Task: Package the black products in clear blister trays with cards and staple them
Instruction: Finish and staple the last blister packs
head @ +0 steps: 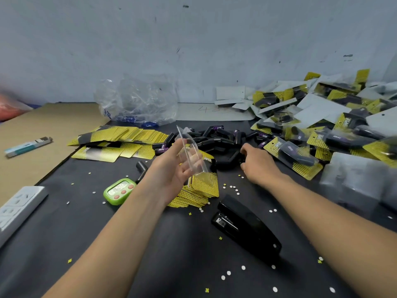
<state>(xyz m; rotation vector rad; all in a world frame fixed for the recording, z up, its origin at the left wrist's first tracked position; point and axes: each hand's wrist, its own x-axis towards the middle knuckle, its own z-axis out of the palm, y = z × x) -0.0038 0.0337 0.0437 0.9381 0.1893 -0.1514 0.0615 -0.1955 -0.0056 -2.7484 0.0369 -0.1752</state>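
My left hand (171,166) holds a clear blister tray (191,153) upright above the black mat, fingers curled round it. Under it lies a fanned stack of yellow-and-black cards (199,190). My right hand (256,163) reaches into the heap of black angled products (217,138) and its fingers close on one black product (228,161). A black stapler (247,225) lies shut on the mat between my forearms.
More yellow cards (120,140) are spread at the left. Finished packs (322,130) pile up at the right. A green timer (119,191), a crumpled plastic bag (137,102), a power strip (17,209) and paper punch dots lie around.
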